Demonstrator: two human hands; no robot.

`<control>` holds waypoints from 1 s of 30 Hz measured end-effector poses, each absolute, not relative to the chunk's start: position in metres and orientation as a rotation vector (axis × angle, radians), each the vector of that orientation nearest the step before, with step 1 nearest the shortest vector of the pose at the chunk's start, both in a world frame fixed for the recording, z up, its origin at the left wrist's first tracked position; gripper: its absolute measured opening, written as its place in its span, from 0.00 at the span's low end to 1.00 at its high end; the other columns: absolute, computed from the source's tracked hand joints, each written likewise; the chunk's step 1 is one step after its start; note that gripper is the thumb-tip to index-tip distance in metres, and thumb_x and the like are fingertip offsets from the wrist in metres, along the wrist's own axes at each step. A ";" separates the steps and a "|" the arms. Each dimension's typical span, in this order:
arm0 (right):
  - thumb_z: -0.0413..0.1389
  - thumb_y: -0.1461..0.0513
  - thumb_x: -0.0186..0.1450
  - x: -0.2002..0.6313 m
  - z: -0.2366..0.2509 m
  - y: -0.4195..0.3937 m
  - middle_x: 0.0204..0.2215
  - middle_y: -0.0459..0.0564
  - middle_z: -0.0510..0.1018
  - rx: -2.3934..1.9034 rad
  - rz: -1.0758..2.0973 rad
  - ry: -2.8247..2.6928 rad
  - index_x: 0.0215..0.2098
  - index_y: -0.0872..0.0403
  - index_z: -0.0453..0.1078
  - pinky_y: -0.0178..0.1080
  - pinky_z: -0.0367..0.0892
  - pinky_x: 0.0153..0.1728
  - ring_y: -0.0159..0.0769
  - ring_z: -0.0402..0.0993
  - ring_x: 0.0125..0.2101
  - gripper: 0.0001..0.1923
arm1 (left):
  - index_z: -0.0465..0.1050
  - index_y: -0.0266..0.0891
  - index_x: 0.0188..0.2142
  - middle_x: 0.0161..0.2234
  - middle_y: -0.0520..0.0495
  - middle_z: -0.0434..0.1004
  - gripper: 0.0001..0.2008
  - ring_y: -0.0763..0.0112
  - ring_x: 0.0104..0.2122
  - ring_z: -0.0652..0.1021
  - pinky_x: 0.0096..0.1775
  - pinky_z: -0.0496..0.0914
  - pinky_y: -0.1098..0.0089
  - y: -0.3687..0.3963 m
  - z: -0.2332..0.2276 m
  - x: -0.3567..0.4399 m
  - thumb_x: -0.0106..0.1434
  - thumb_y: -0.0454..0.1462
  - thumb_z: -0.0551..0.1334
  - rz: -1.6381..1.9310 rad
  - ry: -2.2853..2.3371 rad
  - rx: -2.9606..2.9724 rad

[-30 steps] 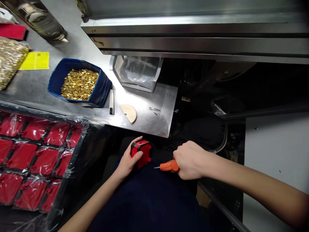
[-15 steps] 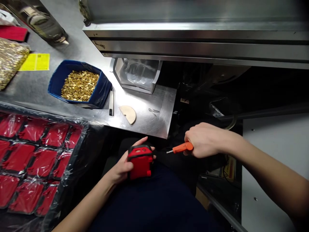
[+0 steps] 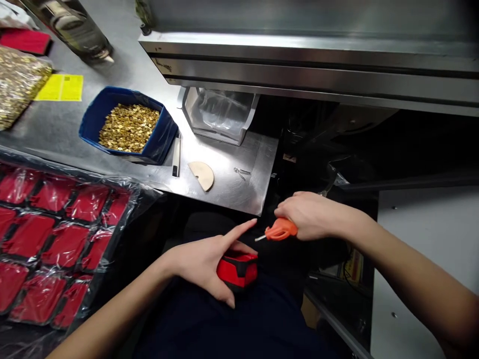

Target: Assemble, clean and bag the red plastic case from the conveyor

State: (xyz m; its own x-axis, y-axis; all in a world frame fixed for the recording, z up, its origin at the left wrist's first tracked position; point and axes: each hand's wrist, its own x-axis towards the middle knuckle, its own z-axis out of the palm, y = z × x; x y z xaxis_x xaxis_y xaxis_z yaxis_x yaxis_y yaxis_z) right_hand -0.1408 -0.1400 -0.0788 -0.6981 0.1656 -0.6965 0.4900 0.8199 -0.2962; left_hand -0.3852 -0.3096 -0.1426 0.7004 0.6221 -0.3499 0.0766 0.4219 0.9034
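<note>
While the left hand point(image 3: 204, 262) holds one red case point(image 3: 239, 272) beyond the tabletop edge point(image 3: 226, 201), the right hand point(image 3: 309, 215) grips one orange tool point(image 3: 280, 230).

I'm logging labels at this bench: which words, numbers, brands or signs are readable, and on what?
None can be read.
Yellow card: print too small.
Yellow patch at lower right: too blurred.
Pale tag below the metal beam: too small.
Red-and-black case, orange-handled tool: no lettering visible.

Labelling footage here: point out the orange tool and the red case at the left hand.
Orange tool point(image 3: 281, 230): head view, on its orange body.
Red case point(image 3: 228, 272): head view, on its red side.
</note>
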 end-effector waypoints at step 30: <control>0.30 0.51 0.80 -0.118 -0.171 -0.161 0.42 0.57 0.83 1.458 -1.146 2.219 0.50 0.56 0.75 0.36 0.73 0.38 0.37 0.81 0.36 0.33 | 0.68 0.40 0.64 0.55 0.35 0.81 0.31 0.53 0.53 0.81 0.48 0.77 0.62 -0.321 -0.185 -0.360 0.69 0.55 0.59 1.169 0.909 -0.101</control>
State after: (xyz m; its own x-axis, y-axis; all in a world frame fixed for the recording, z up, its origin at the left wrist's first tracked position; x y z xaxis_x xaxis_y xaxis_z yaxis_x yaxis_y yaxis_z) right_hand -0.1179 -0.1607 -0.1709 -0.4684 0.6639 -0.5830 0.8597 0.1901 -0.4741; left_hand -0.3604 -0.3210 -0.1853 0.0911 0.7466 -0.6590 -0.8225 0.4295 0.3728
